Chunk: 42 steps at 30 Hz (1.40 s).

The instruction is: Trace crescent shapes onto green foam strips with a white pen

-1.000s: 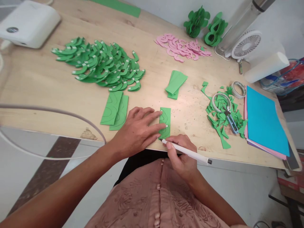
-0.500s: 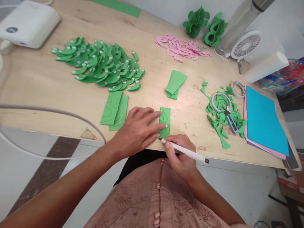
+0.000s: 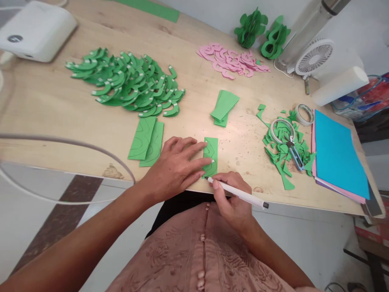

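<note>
My left hand (image 3: 176, 168) lies flat with fingers spread on the wooden table (image 3: 60, 109), pressing the left side of a small green paper rectangle (image 3: 211, 154) near the front edge. My right hand (image 3: 232, 198) is closed round a white pen (image 3: 240, 194), whose tip touches the lower edge of that green piece. Curved pen lines show on the paper.
Two marked green strips (image 3: 146, 140) lie to the left, a folded green stack (image 3: 224, 106) behind. A heap of green cut shapes (image 3: 127, 83), pink shapes (image 3: 232, 61), green scraps with tape rolls and scissors (image 3: 285, 142), blue and pink sheets (image 3: 337, 156), a small fan (image 3: 313, 56).
The pen tip has shifted slightly along the lower edge of the green piece. My left hand has stayed in place.
</note>
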Each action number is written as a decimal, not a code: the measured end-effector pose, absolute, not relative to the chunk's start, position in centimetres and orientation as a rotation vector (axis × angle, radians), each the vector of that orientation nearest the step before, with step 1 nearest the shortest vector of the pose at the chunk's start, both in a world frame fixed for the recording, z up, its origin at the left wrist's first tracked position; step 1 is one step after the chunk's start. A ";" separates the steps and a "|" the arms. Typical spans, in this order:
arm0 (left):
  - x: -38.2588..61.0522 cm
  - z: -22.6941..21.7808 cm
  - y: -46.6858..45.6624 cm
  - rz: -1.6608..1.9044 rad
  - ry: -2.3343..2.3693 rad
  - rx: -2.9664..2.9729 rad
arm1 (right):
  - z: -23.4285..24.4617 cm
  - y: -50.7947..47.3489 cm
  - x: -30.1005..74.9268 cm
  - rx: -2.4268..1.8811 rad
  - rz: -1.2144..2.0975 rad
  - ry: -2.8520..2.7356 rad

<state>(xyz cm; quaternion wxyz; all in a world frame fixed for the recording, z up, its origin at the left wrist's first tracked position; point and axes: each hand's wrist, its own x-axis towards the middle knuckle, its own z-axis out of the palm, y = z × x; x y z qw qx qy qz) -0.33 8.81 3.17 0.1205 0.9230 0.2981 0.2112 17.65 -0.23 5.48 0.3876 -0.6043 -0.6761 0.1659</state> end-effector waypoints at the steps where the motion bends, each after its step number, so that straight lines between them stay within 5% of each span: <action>1: -0.3 3.2 8.8 0.619 0.871 2.696 | 5.5 -0.2 17.7 -1.538 0.421 -1.720; 42: -0.4 3.0 8.8 0.628 0.856 2.717 | 5.0 0.0 19.2 -1.633 0.402 -1.612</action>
